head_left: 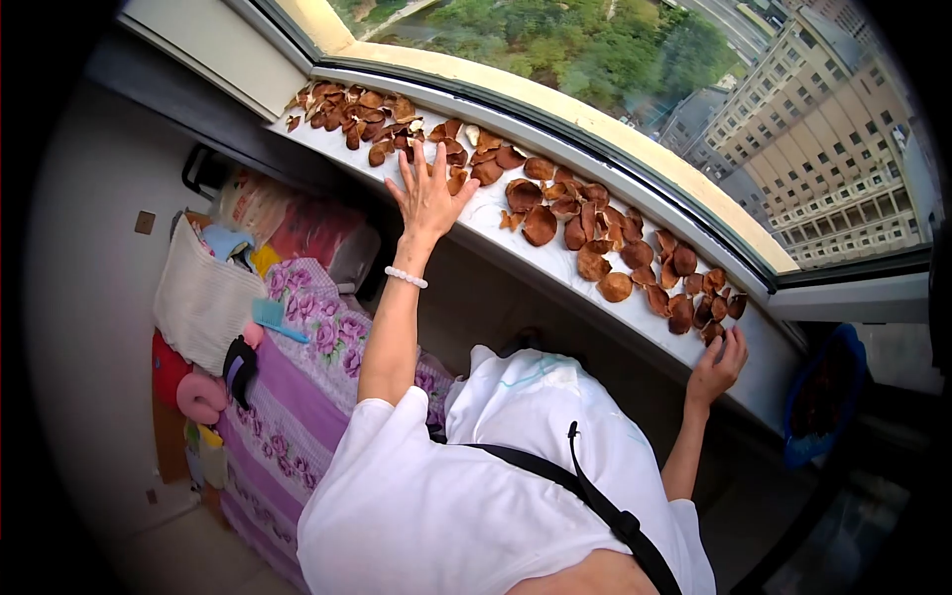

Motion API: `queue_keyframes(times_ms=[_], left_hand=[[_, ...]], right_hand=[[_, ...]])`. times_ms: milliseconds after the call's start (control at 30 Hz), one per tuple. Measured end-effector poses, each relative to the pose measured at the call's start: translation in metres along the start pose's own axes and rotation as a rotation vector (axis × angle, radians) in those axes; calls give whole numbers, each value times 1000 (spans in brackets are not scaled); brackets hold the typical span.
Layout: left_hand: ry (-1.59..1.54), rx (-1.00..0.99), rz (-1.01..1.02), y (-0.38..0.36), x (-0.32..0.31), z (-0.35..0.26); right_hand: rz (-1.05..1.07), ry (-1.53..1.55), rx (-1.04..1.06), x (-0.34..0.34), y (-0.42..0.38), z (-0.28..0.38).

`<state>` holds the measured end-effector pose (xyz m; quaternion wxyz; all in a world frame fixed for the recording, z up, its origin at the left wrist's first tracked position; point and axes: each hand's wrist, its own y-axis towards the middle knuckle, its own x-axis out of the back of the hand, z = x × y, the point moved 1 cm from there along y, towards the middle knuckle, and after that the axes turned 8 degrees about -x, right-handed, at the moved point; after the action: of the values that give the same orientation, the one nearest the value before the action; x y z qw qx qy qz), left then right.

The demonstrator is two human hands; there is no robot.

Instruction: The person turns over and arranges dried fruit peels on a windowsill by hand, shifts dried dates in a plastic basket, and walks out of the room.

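Observation:
Dried brown peels (538, 226), curled and cupped, lie spread along a white marble windowsill (496, 220). My left hand (428, 203) is open, its fingers spread over the left part of the peels, with the fingertips at or just above them. On that wrist is a white bead bracelet (406, 277). At the right end of the row is my right hand (716, 372), fingers loosely bent and apart beside the last peels (711, 331). Its fingertips seem to touch the outer pieces, and nothing shows held in it.
A window frame (555, 114) runs behind the sill. To the left stands a bed with a purple floral cover (263, 397), a light blue brush (278, 319), a pink neck pillow (201, 398) and plastic bags (307, 223). A blue bag (825, 397) hangs at the right.

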<state>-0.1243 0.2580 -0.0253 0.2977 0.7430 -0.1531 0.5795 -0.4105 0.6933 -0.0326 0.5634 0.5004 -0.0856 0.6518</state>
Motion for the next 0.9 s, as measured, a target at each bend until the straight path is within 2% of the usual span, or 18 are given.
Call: queue_keyframes(times_ms=[133,200,367,467,567,600,667,900], left_hand=[[-6,-73,-48,0,3,3],[-36,-110,-228,-1,3,15],[-81,21,-250,16,-4,49],[-53,-266,-297,25,5,26],[-19,-506,-184,19,16,-11],[-18,-506,-183,21,13,-9],[35,-404,-30,27,-2,-1],[31,-362,-149,40,-4,14]], right_hand=[[-22,-20,17,0,-1,2],[-28,-27,14,0,-1,3],[-49,-68,14,-3,0,5],[-48,-75,10,-2,0,5],[-59,-93,8,-4,1,9],[-60,-99,12,-4,2,10],[-62,-111,10,-3,1,8],[-69,-124,-9,-6,1,8]])
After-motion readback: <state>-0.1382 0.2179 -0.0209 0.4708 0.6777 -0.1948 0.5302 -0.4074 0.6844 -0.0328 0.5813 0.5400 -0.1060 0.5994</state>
